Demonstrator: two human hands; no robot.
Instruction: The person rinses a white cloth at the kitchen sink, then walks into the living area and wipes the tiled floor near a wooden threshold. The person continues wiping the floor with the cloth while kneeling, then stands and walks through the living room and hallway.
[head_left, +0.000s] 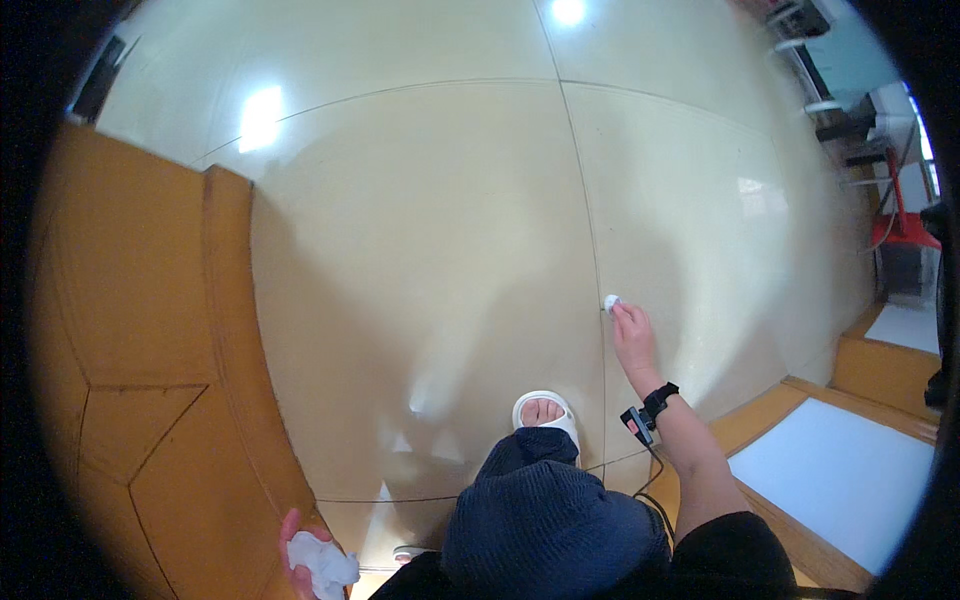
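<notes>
My right hand (634, 337) reaches out over the tiled floor (450, 247) with a small white object (612, 304) pinched at the fingertips. Whether it is a wad of tissue or a cap I cannot tell. A black band with a small cabled device (637, 424) sits on that wrist. At the lower left, my left hand (295, 551) is partly in view, its fingers curled around a crumpled white tissue (322, 564). It is beside the edge of a wooden piece of furniture (232, 360).
My foot in a white slipper (546, 411) rests on the floor below my knee. To the right stands a wooden table with a pale inset top (832, 480). A red chair (904, 229) and other furniture line the far right. A dark object (97, 79) is at the upper left.
</notes>
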